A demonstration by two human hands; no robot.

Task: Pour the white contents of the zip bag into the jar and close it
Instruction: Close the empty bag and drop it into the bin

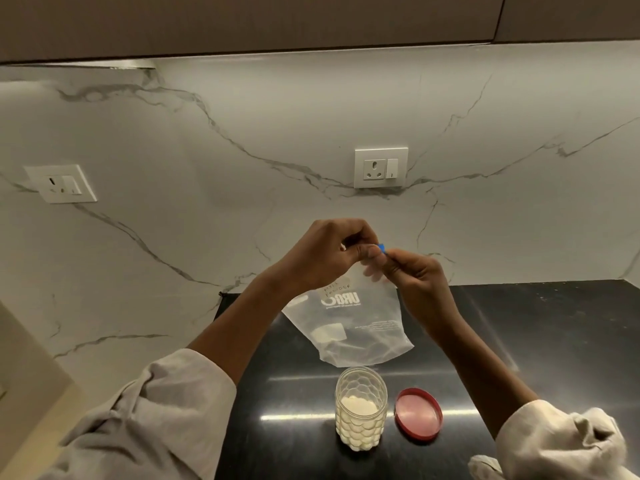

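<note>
At the frame's centre the left hand (325, 254) pinches the top edge of the clear plastic zip bag (349, 323) and the right hand (415, 277) pinches its small blue slider (382, 248). The bag hangs above the honeycomb-patterned glass jar (361, 408), lower centre, which holds white powder; the red round lid (418, 413) lies just right of it. A slipped pinch could drop the bag onto the open jar and tip it.

Room is being lit dimly, warm and grey. Brightest light is coming from strip under cabinet (114, 64) at top left. Long white glare streaks are being thrown across shiny black counter (540, 344). Wall lines are being bent at edges by wide lens. Sleeves (145, 420) near bottom are being blurred softly.
</note>
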